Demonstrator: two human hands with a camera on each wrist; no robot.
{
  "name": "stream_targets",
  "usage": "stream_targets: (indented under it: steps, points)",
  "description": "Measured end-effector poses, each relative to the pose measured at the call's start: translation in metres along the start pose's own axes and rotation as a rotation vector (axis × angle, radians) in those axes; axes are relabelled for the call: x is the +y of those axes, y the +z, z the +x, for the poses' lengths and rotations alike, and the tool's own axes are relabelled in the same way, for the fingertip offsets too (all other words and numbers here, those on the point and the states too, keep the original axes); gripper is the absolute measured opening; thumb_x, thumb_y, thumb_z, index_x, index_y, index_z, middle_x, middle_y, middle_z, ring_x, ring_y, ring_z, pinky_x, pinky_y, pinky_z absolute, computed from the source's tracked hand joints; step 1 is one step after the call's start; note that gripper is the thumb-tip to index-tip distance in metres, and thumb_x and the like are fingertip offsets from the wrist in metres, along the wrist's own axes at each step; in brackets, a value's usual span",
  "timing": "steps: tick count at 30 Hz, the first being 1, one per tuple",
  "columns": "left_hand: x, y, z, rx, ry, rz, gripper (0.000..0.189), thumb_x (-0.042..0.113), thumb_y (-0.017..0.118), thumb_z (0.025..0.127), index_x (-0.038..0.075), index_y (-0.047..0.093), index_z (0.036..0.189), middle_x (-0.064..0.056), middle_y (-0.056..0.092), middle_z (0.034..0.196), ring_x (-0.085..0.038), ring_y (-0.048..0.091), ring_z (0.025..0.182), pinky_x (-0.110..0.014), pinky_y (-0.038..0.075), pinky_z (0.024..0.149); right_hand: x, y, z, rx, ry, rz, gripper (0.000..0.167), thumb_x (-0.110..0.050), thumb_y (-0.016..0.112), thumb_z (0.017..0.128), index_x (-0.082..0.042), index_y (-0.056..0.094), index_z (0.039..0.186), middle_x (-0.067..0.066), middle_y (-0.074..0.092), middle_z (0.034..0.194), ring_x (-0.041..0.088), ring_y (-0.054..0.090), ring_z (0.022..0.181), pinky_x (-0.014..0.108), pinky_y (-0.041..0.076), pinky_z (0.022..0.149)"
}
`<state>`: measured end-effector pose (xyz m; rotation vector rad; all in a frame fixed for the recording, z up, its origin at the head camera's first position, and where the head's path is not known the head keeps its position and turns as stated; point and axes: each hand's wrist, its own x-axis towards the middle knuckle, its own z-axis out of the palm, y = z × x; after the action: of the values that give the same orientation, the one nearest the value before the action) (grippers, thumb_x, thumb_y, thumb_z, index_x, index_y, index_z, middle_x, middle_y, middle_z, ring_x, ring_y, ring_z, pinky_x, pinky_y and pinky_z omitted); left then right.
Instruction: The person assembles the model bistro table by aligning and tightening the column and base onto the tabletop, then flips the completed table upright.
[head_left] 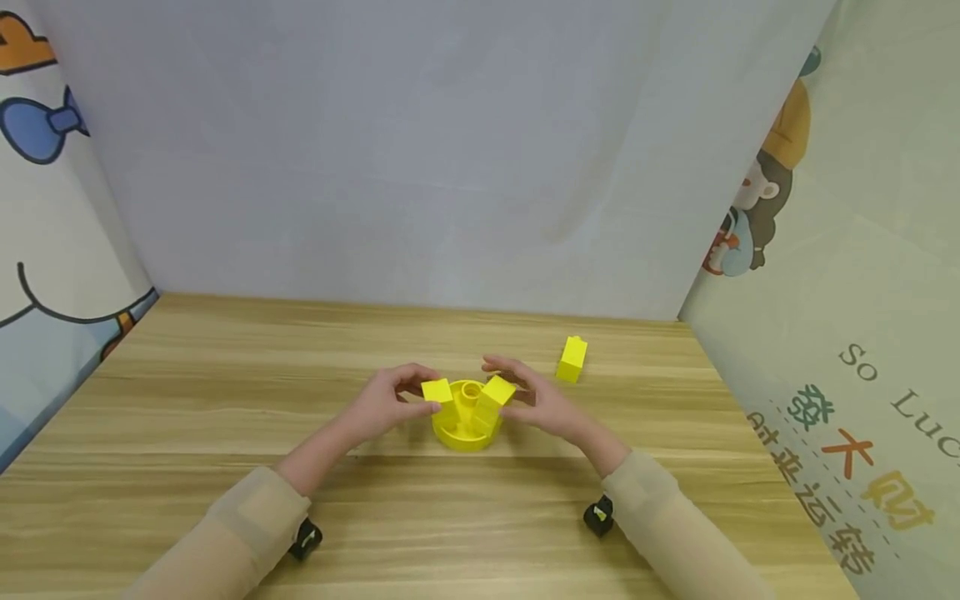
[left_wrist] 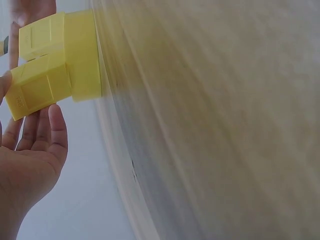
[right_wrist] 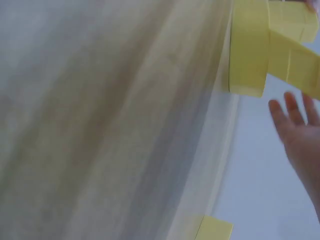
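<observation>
A round yellow base (head_left: pixel 463 442) with a raised rim and a short hollow peg stands on the table. Two yellow blocks stand up from it, leaning outward: a left block (head_left: pixel 437 392) and a right block (head_left: pixel 496 395). My left hand (head_left: pixel 386 406) grips the left block, thumb on the near side and fingers behind. Around the right block, my right hand (head_left: pixel 549 410) is spread, its thumb close to the block's side. In the right wrist view the fingers (right_wrist: pixel 294 112) look straight and apart from that block. The blocks' lower ends are partly hidden by the base's rim.
Another yellow block (head_left: pixel 572 360) with a small stud lies behind and right of my right hand. The wooden table (head_left: pixel 465 533) meets a pale cloth backdrop (head_left: pixel 420 167) at its far edge. Printed cloths hang at left and right.
</observation>
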<state>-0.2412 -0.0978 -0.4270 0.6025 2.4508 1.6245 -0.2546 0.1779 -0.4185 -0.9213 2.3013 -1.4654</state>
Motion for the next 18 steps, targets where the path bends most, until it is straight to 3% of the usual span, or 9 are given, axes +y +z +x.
stream_targets:
  steps: [4, 9, 14, 18]
  points:
    - [-0.0056, 0.0, 0.0021, -0.002, 0.005, -0.004, 0.042, 0.024, 0.075, 0.082, 0.007, 0.062, 0.117, -0.009, 0.065, 0.109, -0.021, 0.062, 0.095, -0.03, 0.053, 0.074, 0.0024, -0.0051, -0.0007, -0.052, -0.026, 0.066, 0.063, 0.005, 0.056, 0.089, -0.008, 0.033, 0.146, 0.016, 0.041, 0.143, 0.033, 0.036, 0.134, 0.051, 0.032, 0.108]
    - [-0.0053, 0.0007, 0.002, -0.007, 0.001, 0.0, 0.042, 0.027, 0.075, 0.081, 0.008, 0.063, 0.117, -0.008, 0.065, 0.109, -0.021, 0.061, 0.095, -0.03, 0.053, 0.075, 0.0028, -0.0055, -0.0032, -0.017, 0.023, 0.031, 0.052, -0.003, 0.061, 0.09, 0.001, 0.042, 0.138, 0.022, 0.045, 0.138, 0.032, 0.042, 0.127, 0.048, 0.037, 0.105]
    - [-0.0059, 0.0011, 0.0021, -0.006, 0.001, -0.002, 0.042, 0.027, 0.075, 0.081, 0.008, 0.062, 0.117, -0.008, 0.065, 0.11, -0.021, 0.061, 0.096, -0.03, 0.053, 0.076, 0.0018, -0.003, -0.0071, 0.039, 0.029, -0.094, 0.054, -0.012, 0.071, 0.085, -0.002, 0.05, 0.134, 0.015, 0.053, 0.13, 0.027, 0.05, 0.117, 0.042, 0.047, 0.097]
    - [-0.0064, 0.0011, 0.0022, 0.002, 0.006, -0.007, 0.041, 0.023, 0.075, 0.082, 0.007, 0.062, 0.118, -0.01, 0.065, 0.11, -0.022, 0.061, 0.097, -0.03, 0.053, 0.075, -0.0024, 0.0031, -0.0084, 0.08, -0.012, -0.24, 0.054, -0.02, 0.076, 0.08, -0.007, 0.057, 0.129, 0.006, 0.057, 0.11, 0.02, 0.055, 0.104, 0.033, 0.054, 0.083]
